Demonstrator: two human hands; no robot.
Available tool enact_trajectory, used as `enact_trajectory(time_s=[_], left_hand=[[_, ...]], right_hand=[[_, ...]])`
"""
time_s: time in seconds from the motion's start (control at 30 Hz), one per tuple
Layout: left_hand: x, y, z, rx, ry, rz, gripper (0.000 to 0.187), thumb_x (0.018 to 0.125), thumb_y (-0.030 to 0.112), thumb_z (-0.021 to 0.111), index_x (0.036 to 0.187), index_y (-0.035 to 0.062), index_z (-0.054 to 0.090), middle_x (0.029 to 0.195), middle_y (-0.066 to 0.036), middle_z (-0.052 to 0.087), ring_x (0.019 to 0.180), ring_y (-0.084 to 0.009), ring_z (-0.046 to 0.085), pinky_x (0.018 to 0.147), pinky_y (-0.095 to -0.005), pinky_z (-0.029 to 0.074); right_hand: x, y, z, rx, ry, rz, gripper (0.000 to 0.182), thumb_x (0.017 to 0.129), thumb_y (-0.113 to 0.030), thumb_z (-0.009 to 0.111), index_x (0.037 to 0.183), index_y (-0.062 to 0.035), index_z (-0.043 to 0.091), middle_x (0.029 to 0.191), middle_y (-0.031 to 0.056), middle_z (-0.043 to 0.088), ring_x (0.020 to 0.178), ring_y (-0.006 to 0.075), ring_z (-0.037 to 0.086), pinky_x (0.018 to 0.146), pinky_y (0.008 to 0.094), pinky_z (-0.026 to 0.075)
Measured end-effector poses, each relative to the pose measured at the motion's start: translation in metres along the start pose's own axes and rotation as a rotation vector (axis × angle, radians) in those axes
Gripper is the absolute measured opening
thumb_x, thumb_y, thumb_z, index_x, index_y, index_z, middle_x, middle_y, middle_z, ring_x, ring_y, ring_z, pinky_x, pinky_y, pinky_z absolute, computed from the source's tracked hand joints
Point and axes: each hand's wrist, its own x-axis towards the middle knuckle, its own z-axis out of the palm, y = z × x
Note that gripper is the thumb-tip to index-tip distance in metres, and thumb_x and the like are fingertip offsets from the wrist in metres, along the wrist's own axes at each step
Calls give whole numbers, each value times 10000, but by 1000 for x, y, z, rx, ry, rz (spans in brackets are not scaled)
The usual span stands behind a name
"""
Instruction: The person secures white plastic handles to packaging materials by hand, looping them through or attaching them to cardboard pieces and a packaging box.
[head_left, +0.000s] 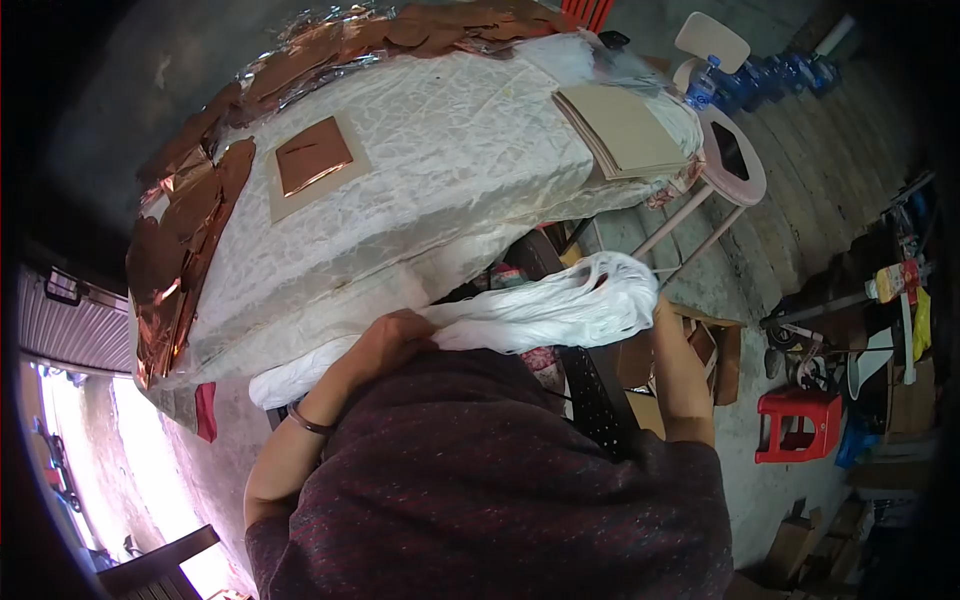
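A thick skein of white yarn (545, 312) stretches across in front of my body, just off the table's near edge. My left hand (398, 335) is closed around it near the middle. Beyond that fist, more of the white skein (300, 375) runs down to the left. At the looped right end is my right hand (661, 308); the strands hide most of its fingers, and the loop is held up there. The yarn between my hands lies in loose, roughly parallel strands.
The table (440, 130) has a lace-patterned cover. On it lie copper-coloured foil sheets (190, 230), a copper foil square (315, 157) on a board and a stack of beige boards (625, 130). A stool (745, 185) bears a phone. A red stool (798, 425) stands right.
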Motion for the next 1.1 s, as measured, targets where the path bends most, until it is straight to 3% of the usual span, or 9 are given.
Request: enact_trajectory(time_s=[0.13,0.23,0.27,0.33,0.4,0.67,0.83,0.9,1.1], left_hand=[[5,0,7,12,47,104,175,704,38,602,878,16,612,828,-140,600,823,-305,565,722,-363,459],[8,0,6,-10,49,116,163,700,14,595,862,17,615,821,-146,599,810,-302,568,709,-368,462],[11,2,6,4,47,127,164,697,8,594,860,16,615,821,-147,599,807,-302,569,706,-370,463],[13,3,10,12,37,131,165,695,1,593,858,15,616,820,-147,599,804,-302,570,703,-371,464],[17,4,11,6,20,139,166,694,1,594,858,13,616,822,-143,601,810,-300,574,718,-366,464],[12,-2,16,30,112,119,148,687,51,604,833,26,619,814,-135,608,789,-304,569,714,-372,460],[12,7,6,30,48,37,191,706,83,622,890,31,616,888,-127,605,857,-296,563,753,-366,449],[18,23,-3,351,149,99,241,719,146,635,938,49,611,938,-119,598,902,-288,547,783,-371,425],[50,42,-6,338,156,103,289,741,200,633,989,56,602,969,-127,591,920,-294,540,796,-373,419]], right_hand=[[-33,99,-93,-928,28,-372,380,822,-228,536,1138,-18,511,1122,147,529,1000,260,533,876,332,437],[-70,6,-28,-369,240,703,215,798,-122,611,999,-48,607,919,34,626,773,104,577,676,227,473],[-67,2,-30,-366,240,708,215,798,-122,611,999,-48,607,919,34,626,773,104,577,676,227,473],[-53,-10,-38,-324,320,57,178,802,-157,614,936,-41,629,773,-14,621,638,58,547,535,190,429],[-21,-52,11,-398,488,-159,198,799,-185,620,937,-43,629,739,-14,595,616,49,515,501,200,397],[48,-49,26,-682,174,219,146,785,-182,626,843,-49,647,668,-11,596,548,41,507,419,205,369],[12,-69,25,-414,445,84,113,807,-157,597,792,-49,628,684,25,621,490,43,495,401,180,357],[-5,-73,15,209,406,-100,85,824,-135,575,792,-57,589,772,72,641,476,56,498,388,177,351],[-13,-71,32,-76,561,-66,102,835,-157,562,818,-60,591,771,56,627,479,48,489,390,189,353]])
